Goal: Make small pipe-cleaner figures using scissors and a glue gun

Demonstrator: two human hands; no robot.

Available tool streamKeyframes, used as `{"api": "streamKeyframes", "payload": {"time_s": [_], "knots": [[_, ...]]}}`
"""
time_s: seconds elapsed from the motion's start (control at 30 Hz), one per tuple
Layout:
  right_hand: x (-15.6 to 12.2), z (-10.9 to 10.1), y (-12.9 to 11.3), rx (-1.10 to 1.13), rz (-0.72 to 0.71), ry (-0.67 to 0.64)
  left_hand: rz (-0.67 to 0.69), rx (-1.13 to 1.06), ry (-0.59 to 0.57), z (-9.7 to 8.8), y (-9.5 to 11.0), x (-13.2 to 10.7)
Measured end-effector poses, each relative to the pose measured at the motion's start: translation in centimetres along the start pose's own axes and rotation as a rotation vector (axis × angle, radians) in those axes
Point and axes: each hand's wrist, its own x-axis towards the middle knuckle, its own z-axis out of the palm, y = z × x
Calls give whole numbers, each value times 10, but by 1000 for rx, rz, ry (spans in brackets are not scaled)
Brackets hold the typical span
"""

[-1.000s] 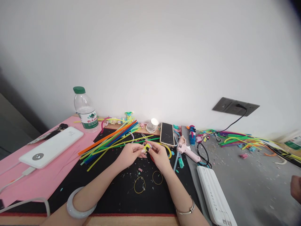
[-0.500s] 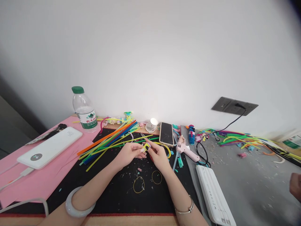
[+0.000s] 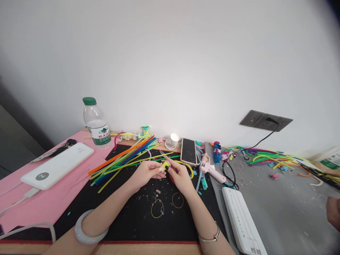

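A small yellow piece with a black part (image 3: pixel 166 165) sits between the fingertips of both hands, above the black mat (image 3: pixel 127 223); its kind is too small to tell. My left hand (image 3: pixel 147 172) pinches it from the left, thumb and fingers closed. From the right, my right hand (image 3: pixel 180 176) holds its other side with thumb and forefinger. Under the right hand something red shows in part. Two thin yellow-brown rings (image 3: pixel 157 208) lie on the mat below the hands, among small scraps.
Colourful pipe cleaners (image 3: pixel 124 159) lie left of my hands. Behind are a paper cup (image 3: pixel 172 141) and a phone (image 3: pixel 188 151). To the right are a pink glue gun (image 3: pixel 211 169) and a white power strip-like block (image 3: pixel 242 219). A water bottle (image 3: pixel 98 124) and power bank (image 3: pixel 57 166) stand left.
The small yellow piece has turned slightly in my fingers, showing more of its yellow side. Both hands stay in nearly the same place; the view has shifted a little.
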Motion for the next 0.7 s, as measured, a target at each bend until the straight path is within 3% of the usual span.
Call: {"api": "streamKeyframes", "payload": {"time_s": [0.7], "knots": [[0,-1,2,35,-13,-19,0,-85,8,1,0,0]]}}
